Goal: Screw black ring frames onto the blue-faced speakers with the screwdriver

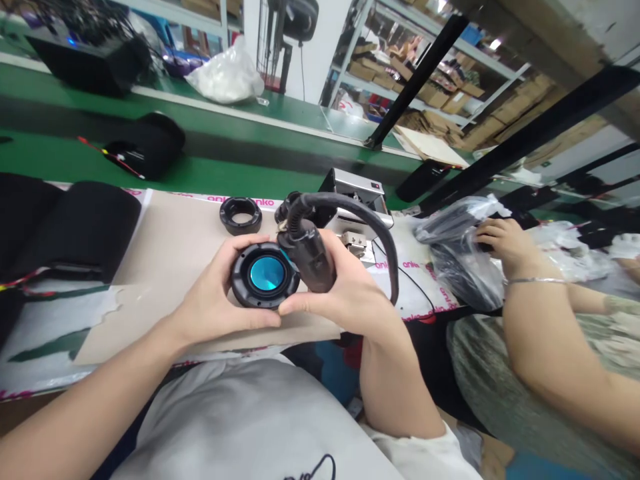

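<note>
In my left hand [215,287] is a round black speaker-like part [269,274] with a shiny blue centre, its fingers and thumb wrapped around the rim. My right hand [345,283] is closed around a black corded hand tool [313,257], and its thumb touches the lower right of that rim. A thick black cable [385,230] arcs from the tool's top over my right wrist. The tool's working end is hidden. Just behind my left hand, a black ring [241,215] lies on the cardboard sheet [165,240].
A metal-cased device [360,193] stands behind my right hand. Black cylindrical housings [100,223] with wires sit at the left. Behind runs a green conveyor [215,153] with another black housing [145,143]. At right, a co-worker's hand [505,243] touches plastic-wrapped black parts [465,260].
</note>
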Motion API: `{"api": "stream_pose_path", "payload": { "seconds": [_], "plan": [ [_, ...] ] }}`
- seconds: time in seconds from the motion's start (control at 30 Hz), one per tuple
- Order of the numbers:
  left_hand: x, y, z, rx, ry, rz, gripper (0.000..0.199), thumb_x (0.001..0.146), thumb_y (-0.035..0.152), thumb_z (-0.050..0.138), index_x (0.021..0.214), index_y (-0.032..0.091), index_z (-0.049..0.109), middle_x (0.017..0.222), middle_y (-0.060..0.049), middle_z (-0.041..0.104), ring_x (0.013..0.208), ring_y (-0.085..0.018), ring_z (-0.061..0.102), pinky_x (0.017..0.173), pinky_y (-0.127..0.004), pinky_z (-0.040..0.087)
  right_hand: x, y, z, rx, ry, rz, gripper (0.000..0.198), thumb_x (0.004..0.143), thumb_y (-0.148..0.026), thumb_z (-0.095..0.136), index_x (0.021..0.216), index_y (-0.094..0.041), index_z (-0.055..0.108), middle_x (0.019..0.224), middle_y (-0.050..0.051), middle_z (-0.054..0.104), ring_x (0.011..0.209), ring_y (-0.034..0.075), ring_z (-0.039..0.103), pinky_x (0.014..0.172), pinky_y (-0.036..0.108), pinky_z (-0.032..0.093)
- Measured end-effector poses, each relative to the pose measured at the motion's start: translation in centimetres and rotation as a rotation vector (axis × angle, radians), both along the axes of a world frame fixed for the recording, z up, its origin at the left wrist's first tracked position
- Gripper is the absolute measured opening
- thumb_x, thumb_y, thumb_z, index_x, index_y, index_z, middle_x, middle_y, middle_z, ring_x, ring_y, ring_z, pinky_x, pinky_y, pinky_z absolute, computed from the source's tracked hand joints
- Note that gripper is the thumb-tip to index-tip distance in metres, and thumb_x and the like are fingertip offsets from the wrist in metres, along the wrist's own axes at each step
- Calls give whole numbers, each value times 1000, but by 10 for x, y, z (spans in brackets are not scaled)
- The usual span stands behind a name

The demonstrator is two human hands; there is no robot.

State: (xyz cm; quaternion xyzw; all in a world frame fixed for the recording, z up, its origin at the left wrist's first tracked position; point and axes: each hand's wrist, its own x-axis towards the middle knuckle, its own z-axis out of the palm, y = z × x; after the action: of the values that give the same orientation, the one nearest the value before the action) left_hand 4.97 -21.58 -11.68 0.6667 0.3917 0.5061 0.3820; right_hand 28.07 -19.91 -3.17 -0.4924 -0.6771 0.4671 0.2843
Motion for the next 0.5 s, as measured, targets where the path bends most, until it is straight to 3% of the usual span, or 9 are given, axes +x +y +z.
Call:
{"api": "stream_pose_path", "payload": {
  "seconds": [0.1,0.2,0.27,0.33,0.43,0.5],
  "plan": [
    [0,0,0,13,18,30,105,64,60,104,152,30,55,153,-11,65,141,-40,66,119,-53,58,1,5,0,32,7,63,75,72,-38,101,140,-36,67,123,-2,73,115,26,71,97,40,64],
    [0,2,5,-34,72,35,100,64,57,104,148,29,58,146,-10,70,134,-41,70,114,-54,61,4,5,-1,70,-18,29,77,69,-38,103,138,-35,69,124,-3,75,117,26,71,103,40,61],
    [1,2,7,-53,93,48,92,67,53,102,145,29,59,142,-9,72,130,-40,73,110,-54,63,11,5,0,40,41,-48,71,70,-38,103,132,-32,71,126,-1,76,95,22,75,85,35,64],
    [2,0,9,-48,76,62,88,70,47,100,144,28,59,140,-10,73,130,-40,72,109,-54,63,21,6,4,79,266,-190,52,79,-40,96,122,-27,69,128,2,76,66,14,69,61,31,58],
    [7,-4,11,-38,80,111,82,71,41,99,142,24,60,138,-10,73,132,-40,70,115,-55,59,38,12,17,430,685,-483,37,96,-45,80,111,-26,52,101,-1,77,52,10,60,56,28,54],
    [13,-5,13,-40,132,171,79,73,38,97,142,23,61,137,-9,73,129,-37,71,116,-53,58,46,20,24,653,804,-603,37,99,-47,75,107,-28,45,74,-8,65,52,11,57,58,27,55]
  ]
}}
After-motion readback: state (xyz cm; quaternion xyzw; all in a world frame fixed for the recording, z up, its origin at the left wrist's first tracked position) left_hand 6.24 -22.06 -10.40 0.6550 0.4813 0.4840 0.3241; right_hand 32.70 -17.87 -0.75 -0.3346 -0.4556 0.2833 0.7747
